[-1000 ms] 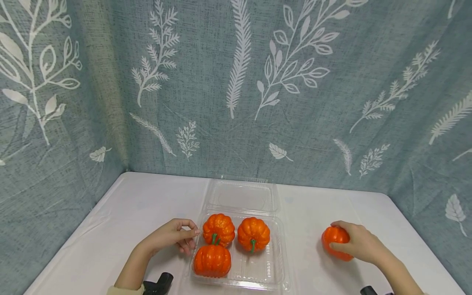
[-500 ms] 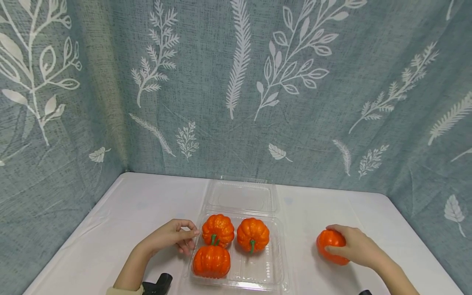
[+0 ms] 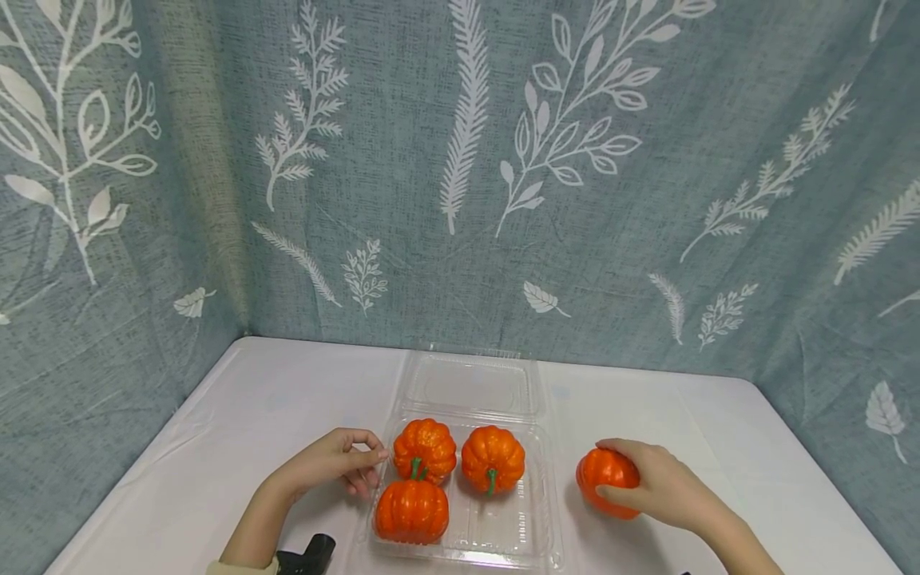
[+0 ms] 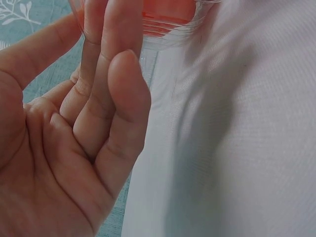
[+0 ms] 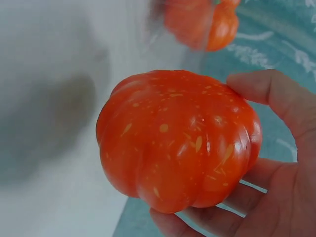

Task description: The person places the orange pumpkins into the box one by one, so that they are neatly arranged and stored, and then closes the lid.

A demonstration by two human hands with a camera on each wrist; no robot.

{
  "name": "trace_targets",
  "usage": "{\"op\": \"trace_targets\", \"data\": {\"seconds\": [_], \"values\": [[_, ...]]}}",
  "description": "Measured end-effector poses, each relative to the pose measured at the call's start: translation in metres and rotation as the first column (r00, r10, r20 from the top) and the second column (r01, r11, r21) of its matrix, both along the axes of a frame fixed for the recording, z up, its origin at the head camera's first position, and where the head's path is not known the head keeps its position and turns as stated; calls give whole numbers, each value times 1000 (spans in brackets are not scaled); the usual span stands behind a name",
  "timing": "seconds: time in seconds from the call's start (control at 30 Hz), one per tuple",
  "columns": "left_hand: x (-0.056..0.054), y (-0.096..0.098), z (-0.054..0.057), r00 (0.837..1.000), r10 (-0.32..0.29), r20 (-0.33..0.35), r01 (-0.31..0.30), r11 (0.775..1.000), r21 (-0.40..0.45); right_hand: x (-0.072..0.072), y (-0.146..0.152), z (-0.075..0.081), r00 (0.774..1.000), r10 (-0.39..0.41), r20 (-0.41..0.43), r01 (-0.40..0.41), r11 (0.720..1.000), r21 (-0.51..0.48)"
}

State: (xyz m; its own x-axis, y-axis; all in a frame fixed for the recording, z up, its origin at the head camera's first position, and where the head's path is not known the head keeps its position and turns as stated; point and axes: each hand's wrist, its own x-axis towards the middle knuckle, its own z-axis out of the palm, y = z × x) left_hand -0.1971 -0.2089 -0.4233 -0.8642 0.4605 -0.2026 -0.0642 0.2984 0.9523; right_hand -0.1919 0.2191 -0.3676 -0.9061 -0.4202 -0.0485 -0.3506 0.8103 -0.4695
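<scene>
My right hand [image 3: 661, 487] holds an orange toy pumpkin [image 3: 607, 479] right of the clear plastic container [image 3: 535, 495]. The right wrist view shows the fingers and thumb round this pumpkin [image 5: 177, 143], its yellow-flecked side facing the camera. At the container's left side, my left hand [image 3: 338, 463] pinches the rim between thumb and index finger. Its other fingers hang loosely curled in the left wrist view. Inside the container lie three more pumpkins: one at back left [image 3: 424, 447], one at back middle [image 3: 493, 457] and one at front left [image 3: 411, 513], lying on its side.
The container's clear lid [image 3: 470, 383] lies folded back behind it on the white tabletop [image 3: 302, 383]. A teal curtain [image 3: 402, 176] with white leaf prints hangs behind and at both sides. A black device [image 3: 309, 555] sits at the left wrist.
My right hand has carried its pumpkin leftward, closer to the container. The left hand stays at the rim, and the three pumpkins inside have not moved.
</scene>
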Motion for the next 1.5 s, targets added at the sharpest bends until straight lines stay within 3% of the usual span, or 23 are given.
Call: {"op": "trace_targets", "data": {"seconds": [0.57, 0.93, 1.33, 1.5], "values": [[0, 0, 0, 1000, -2, 3, 2, 1000, 7, 11, -32, 18, 991, 38, -126, -39, 999, -5], [0, 0, -1, 1000, 2, 4, -2, 1000, 10, 26, -58, 20, 946, 98, -310, -114, 993, -33], [0, 0, -1, 1000, 1, -4, -2, 1000, -3, 27, -73, 20, 927, 185, -325, -209, 977, -39], [0, 0, -1, 1000, 4, -7, -4, 1000, -4, 27, -77, 22, 934, 213, -286, -240, 969, -60]]}}
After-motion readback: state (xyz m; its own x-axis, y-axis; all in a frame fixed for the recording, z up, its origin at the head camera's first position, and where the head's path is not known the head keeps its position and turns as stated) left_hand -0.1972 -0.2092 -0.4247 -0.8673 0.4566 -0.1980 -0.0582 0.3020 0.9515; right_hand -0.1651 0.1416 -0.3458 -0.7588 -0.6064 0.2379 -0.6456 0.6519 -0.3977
